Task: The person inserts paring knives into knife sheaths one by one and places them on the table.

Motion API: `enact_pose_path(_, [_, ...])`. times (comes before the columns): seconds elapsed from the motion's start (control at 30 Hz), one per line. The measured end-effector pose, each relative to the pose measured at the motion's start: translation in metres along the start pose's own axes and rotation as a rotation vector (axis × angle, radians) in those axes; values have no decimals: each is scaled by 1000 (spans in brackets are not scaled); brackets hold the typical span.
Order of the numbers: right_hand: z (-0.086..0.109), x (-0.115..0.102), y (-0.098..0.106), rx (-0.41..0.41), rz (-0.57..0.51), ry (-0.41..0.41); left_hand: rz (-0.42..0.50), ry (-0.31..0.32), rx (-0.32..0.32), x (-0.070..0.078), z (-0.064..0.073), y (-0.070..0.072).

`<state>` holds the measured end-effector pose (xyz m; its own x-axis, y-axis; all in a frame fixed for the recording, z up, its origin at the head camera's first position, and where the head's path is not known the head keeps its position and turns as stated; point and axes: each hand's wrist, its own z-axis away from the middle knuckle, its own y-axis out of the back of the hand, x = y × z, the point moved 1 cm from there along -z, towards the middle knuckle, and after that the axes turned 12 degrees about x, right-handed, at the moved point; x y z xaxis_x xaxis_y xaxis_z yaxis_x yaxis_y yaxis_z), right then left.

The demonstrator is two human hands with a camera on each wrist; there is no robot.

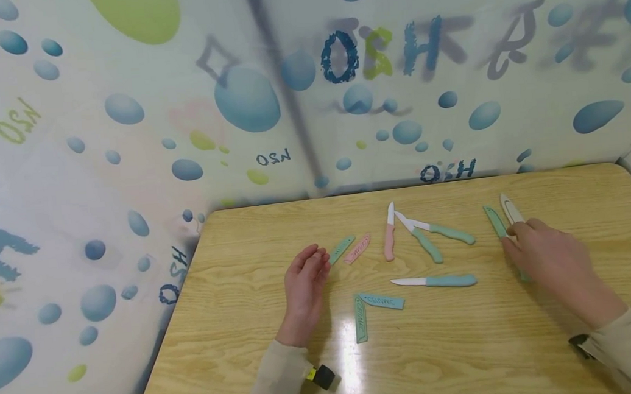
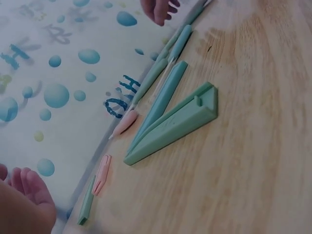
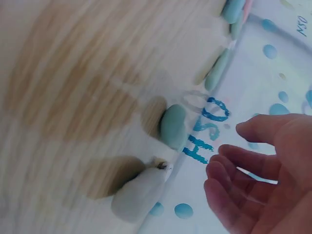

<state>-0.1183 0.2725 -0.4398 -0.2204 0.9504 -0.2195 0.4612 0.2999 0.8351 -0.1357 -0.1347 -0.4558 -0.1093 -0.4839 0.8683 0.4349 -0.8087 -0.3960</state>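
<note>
My left hand (image 1: 304,289) hovers with loosely bent fingers beside a small green blade sheath (image 1: 342,250) and a pink sheath (image 1: 357,249); nothing is in it. Over at the right, my right hand (image 1: 556,259) is above a green-sheathed knife (image 1: 495,220) and a white-sheathed knife (image 1: 510,209), covering most of their handles. In the right wrist view, its fingers (image 3: 243,156) are spread and bent, apart from the green handle (image 3: 174,127) and the white handle (image 3: 139,195).
Mid-table lie a pink knife (image 1: 389,244), two green knives (image 1: 427,246) (image 1: 452,234) and a blue knife (image 1: 451,281), blades bare. Nearer, a blue sheath (image 1: 383,301) and a green sheath (image 1: 361,322) meet at one end. A patterned wall covering (image 1: 301,143) stands behind the wooden table (image 1: 236,324).
</note>
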Motion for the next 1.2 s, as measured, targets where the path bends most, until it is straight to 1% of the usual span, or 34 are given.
enact_pose_path(0.1, [-1,-5,2,-34,-17,-26,-67,-32,-47,1,0,-2])
enact_pose_path(0.2, [-3,-11,5,-89,-58,-71,-143,-68,-95,2,-2,-6])
enact_pose_path(0.3, [-3,-16,6,-118,-111,-87,-244,-111,-138,3,-4,-11])
enact_pose_path(0.37, [-3,-19,7,-125,-142,-88,-331,-148,-168,4,-6,-14])
enact_pose_path(0.47, [-1,-23,8,-111,-181,-73,-486,-235,-220,5,-9,-18])
enact_pose_path(0.6, [0,-26,7,-89,-210,-45,-720,-402,-293,5,-15,-25])
enact_pose_path(0.67, [1,-26,7,-74,-216,-30,-823,-476,-332,5,-17,-30])
enact_pose_path(0.73, [2,-26,6,-66,-219,-21,-897,-516,-370,4,-19,-35])
enact_pose_path(0.8, [2,-26,5,-67,-223,-19,-966,-529,-395,3,-21,-40])
enact_pose_path(0.9, [3,-26,4,-85,-228,-25,-1071,-534,-410,1,-22,-48])
enact_pose_path(0.97, [3,-26,3,-95,-230,-28,-1148,-553,-418,-1,-23,-54])
enact_pose_path(1.03, [3,-27,2,-103,-228,-31,-1216,-599,-435,-3,-23,-58])
enact_pose_path(1.2, [3,-27,1,-105,-229,-33,-1358,-766,-476,-8,-25,-65])
